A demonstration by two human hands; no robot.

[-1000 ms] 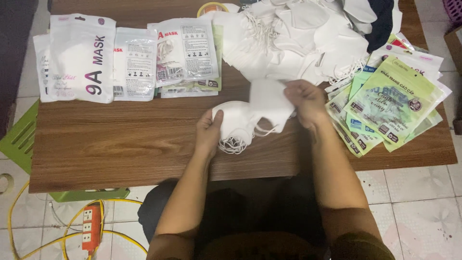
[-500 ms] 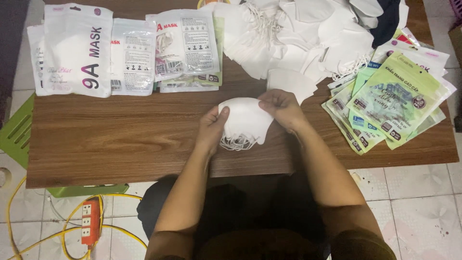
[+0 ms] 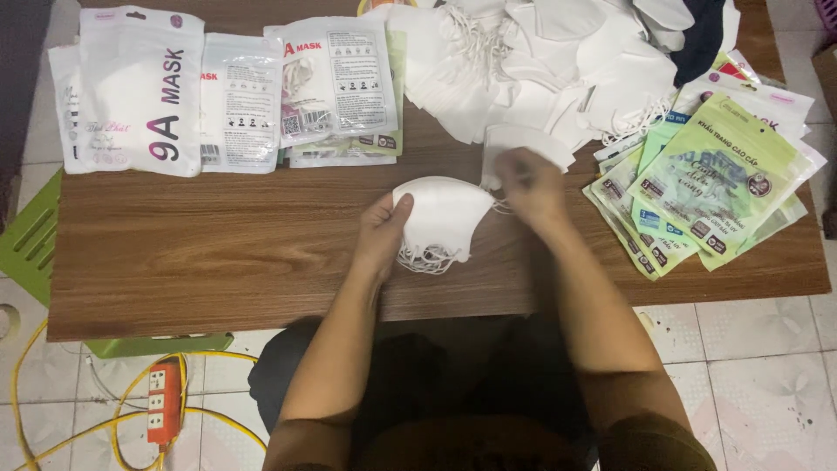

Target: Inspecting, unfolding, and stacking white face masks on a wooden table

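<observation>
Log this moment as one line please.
left hand: steadies white mask stack | right hand: reaches loose masks | surface: wooden table

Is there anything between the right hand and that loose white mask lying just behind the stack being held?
Nothing visible. The right hand is already at the loose white mask, its fingers overlapping the near edge. The left hand steadies the stack of masks beside it.
</observation>
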